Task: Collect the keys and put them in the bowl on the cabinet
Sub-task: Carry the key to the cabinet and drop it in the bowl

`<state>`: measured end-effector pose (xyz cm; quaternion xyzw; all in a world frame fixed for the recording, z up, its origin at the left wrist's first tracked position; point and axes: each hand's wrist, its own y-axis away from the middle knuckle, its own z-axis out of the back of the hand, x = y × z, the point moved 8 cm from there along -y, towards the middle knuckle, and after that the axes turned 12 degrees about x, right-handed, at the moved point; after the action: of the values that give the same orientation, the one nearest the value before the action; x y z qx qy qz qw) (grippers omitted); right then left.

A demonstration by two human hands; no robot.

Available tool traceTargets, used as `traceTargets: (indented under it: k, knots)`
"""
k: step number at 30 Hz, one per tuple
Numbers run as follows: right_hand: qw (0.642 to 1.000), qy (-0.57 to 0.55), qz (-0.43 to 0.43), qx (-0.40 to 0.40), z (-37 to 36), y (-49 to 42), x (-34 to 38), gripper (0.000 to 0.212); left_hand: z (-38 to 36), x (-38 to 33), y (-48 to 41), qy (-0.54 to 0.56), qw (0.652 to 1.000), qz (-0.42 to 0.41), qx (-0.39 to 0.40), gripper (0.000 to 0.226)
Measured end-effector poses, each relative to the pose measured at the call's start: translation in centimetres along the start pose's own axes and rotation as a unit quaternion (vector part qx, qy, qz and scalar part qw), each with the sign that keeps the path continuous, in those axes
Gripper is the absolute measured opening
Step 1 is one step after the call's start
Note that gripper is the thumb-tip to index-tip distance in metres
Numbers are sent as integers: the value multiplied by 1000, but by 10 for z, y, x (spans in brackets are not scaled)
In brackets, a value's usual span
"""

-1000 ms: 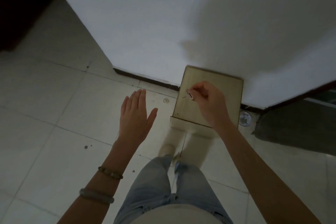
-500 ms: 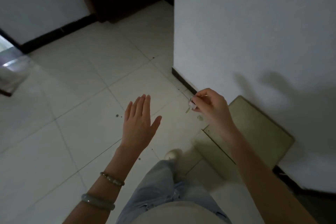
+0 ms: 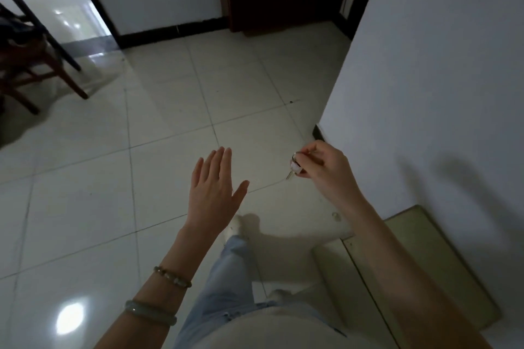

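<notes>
A person stands on a tiled floor (image 3: 158, 127) and holds keys in one hand.

The right hand (image 3: 323, 170) is closed around a small bunch of keys (image 3: 295, 166), pinched between the fingertips, with one key hanging down above the floor. The left hand (image 3: 214, 190) is flat and wide open, fingers together, holding nothing; two bracelets (image 3: 161, 296) sit on its wrist. A low beige cabinet (image 3: 419, 261) stands by the white wall (image 3: 425, 79), under the right forearm.

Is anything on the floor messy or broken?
Nothing looks broken or spilled. The tiled floor has only a few small dark specks. The right hand pinches the keys; the left hand is open and empty.
</notes>
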<state>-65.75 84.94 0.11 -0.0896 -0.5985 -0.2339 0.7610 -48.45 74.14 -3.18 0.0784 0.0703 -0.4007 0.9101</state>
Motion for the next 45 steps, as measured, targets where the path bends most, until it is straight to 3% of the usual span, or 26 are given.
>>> traceTargets:
  k: [11,21,34,45]
  knots:
    - [1000,-14,-12,-4,-18,-151,16,7,26,78,-126,9,1000,8,-10,69]
    - [999,-40,-2,-32,-38,-292,56,8,68,153,-262,-15,999,-33,-5,70]
    - [997,-58,-13,-48,-22,-430,72,5,85,192,-401,13,999,-39,-17,70]
    - [995,-73,-2,-73,50,-602,82,14,107,187,-589,-4,999,-50,-13,70]
